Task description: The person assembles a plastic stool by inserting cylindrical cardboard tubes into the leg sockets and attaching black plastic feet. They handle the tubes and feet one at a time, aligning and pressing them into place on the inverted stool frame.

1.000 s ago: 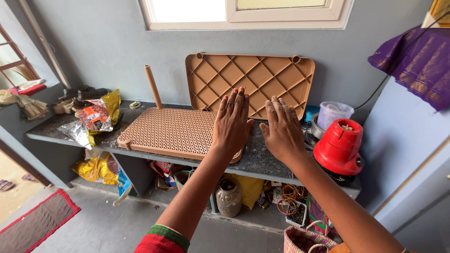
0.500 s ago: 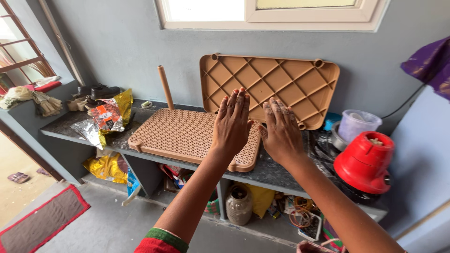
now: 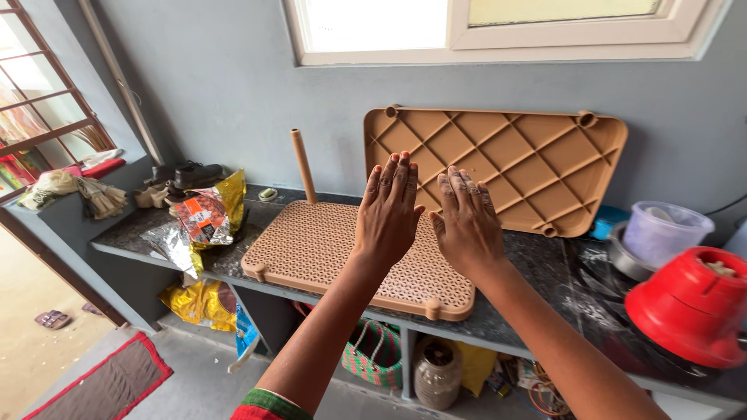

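step: reach toward shelf panel | left hand [image 3: 387, 211] flat, fingers spread, empty | right hand [image 3: 467, 223] likewise | perforated tan panel [image 3: 327, 250] flat on counter [image 3: 537, 272], just beyond hands | next, likely: grasp both near edges evenly

A dark speckled stone tabletop [image 3: 537, 264] runs along the grey wall. Under the fingers [image 3: 397, 175] a tan perforated plastic panel [image 3: 327, 249] lies flat on it. Beyond the fingers a ribbed tan panel [image 3: 537, 167] leans against the wall. Left of the fingers lie foil snack bags [image 3: 198, 222]; to the right stand a red pot [image 3: 689, 307] and a lilac tub [image 3: 665, 233].
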